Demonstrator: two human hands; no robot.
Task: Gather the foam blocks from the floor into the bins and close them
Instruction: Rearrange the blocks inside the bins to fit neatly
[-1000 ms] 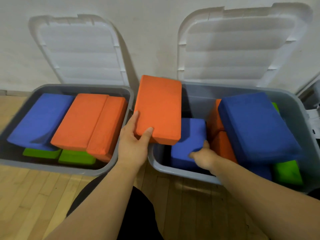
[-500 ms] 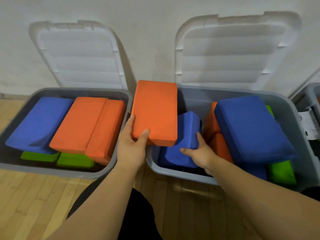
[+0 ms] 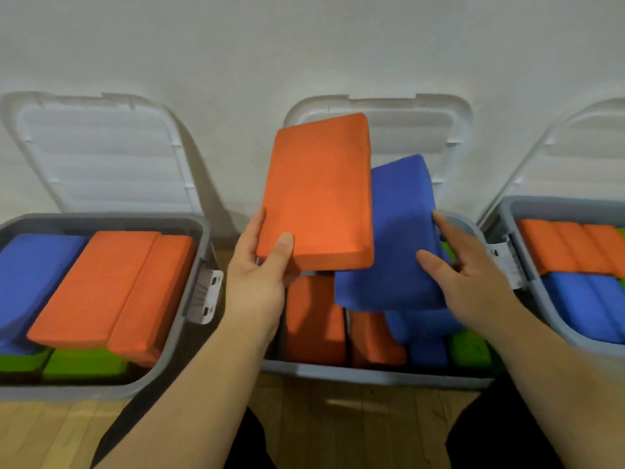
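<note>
Left hand: thumb-and-fingers pinch on flat orange foam block, raised above middle grey plastic bin. Right hand: fingers spread, gripping tilted blue foam block.

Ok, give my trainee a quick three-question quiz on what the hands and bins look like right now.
1. True or false: the left hand holds an orange block up above the middle bin.
2. Which block is the right hand gripping? A) green B) blue C) orange
3. Fill in: the lids of the left bin and the middle bin are both ____.

Key:
1. True.
2. B, the blue block, tilted up out of the middle bin.
3. Open; the left lid and the middle lid stand raised in front of the wall.
</note>
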